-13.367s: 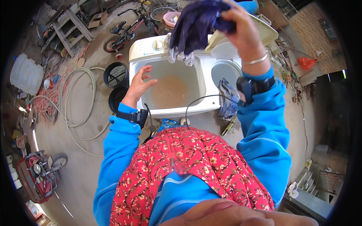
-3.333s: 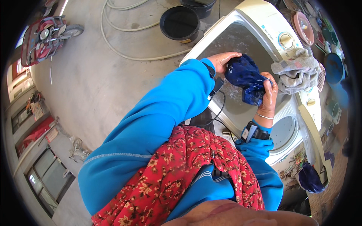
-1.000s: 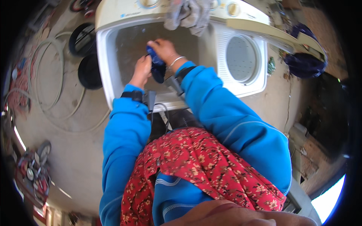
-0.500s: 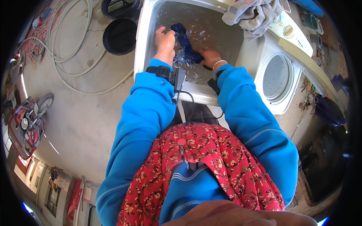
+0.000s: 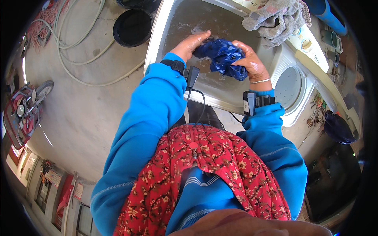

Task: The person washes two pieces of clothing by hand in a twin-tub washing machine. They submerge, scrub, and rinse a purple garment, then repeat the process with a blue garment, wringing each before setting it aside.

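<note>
A wet, bunched dark blue cloth (image 5: 224, 57) is raised above the cloudy water (image 5: 185, 21) in the washing machine's tub. My right hand (image 5: 252, 63) is closed around the cloth's right side, fingers on top and thumb across the front. At the cloth's left end, my left hand (image 5: 192, 44) holds it with fingers pointing to the right; part of its grip is hidden. Both hands are wet. The white tub rim (image 5: 151, 49) runs along the left of the left hand.
To the tub's right is the round spin compartment (image 5: 289, 88). A grey cloth (image 5: 273, 19) lies over the machine's top near the control knob (image 5: 306, 44). Left of the machine are a black bucket (image 5: 133, 27) and a coiled hose (image 5: 78, 80). A small red vehicle (image 5: 25, 108) stands farther left.
The blue cloth has come up out of the water and is gathered between my hands. My right hand has moved right and up, and my left hand has shifted right to the cloth.
</note>
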